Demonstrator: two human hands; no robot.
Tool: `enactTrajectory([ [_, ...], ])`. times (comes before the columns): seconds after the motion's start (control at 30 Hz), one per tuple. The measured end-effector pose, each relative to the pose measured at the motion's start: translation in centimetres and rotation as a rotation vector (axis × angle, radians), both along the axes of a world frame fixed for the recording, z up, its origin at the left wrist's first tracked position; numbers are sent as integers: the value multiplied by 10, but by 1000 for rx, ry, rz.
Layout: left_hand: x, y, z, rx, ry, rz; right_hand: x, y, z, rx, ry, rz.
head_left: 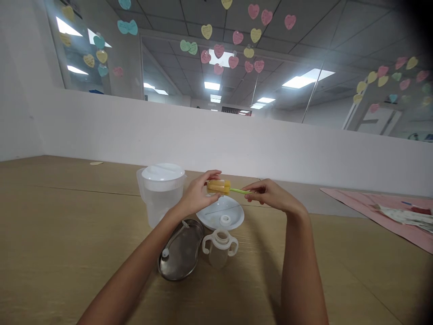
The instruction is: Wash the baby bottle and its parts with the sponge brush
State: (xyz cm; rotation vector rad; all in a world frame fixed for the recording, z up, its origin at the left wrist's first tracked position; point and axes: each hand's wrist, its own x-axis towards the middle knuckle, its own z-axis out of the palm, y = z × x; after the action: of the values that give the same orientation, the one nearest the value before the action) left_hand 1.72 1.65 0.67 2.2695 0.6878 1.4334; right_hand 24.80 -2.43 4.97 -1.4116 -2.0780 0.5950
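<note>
My left hand [196, 195] is closed in a pinch on the yellow sponge head [219, 186] of a small cleaning brush. My right hand [269, 194] is closed on the brush's green handle [241, 191]. The brush is held level above a white bowl [233, 220] that has a small white ring-shaped part [225, 220] lying in it. In front of the bowl a clear two-handled cup [220, 247] stands upright on the wooden table [67, 234].
A clear lidded pitcher [160, 192] stands left of my hands. A kidney-shaped steel tray [181, 255] with a thin tool in it lies beside the cup. A pink mat [382, 214] with papers lies at the right. A white partition wall [135, 131] backs the table.
</note>
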Motion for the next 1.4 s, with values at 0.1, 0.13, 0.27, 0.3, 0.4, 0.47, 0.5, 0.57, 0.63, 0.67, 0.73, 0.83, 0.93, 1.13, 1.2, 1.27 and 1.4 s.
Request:
enactTrajectory([
  [0.1,-1,-4,4,-60,-70,-87,2,-4,2,6,67,0],
  [0.13,-3,-4,6,-85,-84,-97,3,-5,2,7,89,2],
  [0.27,-8,0,7,-139,-46,-8,5,-10,4,19,159,0],
  [0.3,-9,1,8,-143,-24,4,6,-11,4,17,165,-3],
  [0.4,-13,1,9,-167,9,-21,5,-9,3,14,137,-21],
  [0.47,-15,-1,10,-184,38,-22,5,-6,2,14,116,-28],
  [0.5,-16,-3,11,-192,61,-10,4,-4,1,12,111,-27],
  [0.57,-17,-6,13,-207,102,12,4,-2,0,12,105,-25],
  [0.63,-18,-8,15,-224,105,28,3,-1,0,6,93,-24],
  [0.67,-19,-8,16,-228,100,34,2,-1,0,-2,86,-20],
  [0.73,-19,-8,17,-222,96,40,2,-2,0,-25,77,-10],
  [0.83,-20,-8,18,-184,91,0,0,-3,1,-54,64,9],
  [0.93,-19,-9,19,-126,66,-46,-1,-5,2,-101,28,42],
  [1.13,-19,-13,21,-76,42,-74,-2,-8,2,-166,-5,74],
  [1.2,-20,-13,22,-83,54,-71,-1,-8,2,-178,-9,81],
  [1.27,-21,-12,22,-89,67,-61,1,-8,1,-185,-13,95],
  [1.4,-23,-10,22,-115,68,-33,3,-8,1,-176,1,94],
])
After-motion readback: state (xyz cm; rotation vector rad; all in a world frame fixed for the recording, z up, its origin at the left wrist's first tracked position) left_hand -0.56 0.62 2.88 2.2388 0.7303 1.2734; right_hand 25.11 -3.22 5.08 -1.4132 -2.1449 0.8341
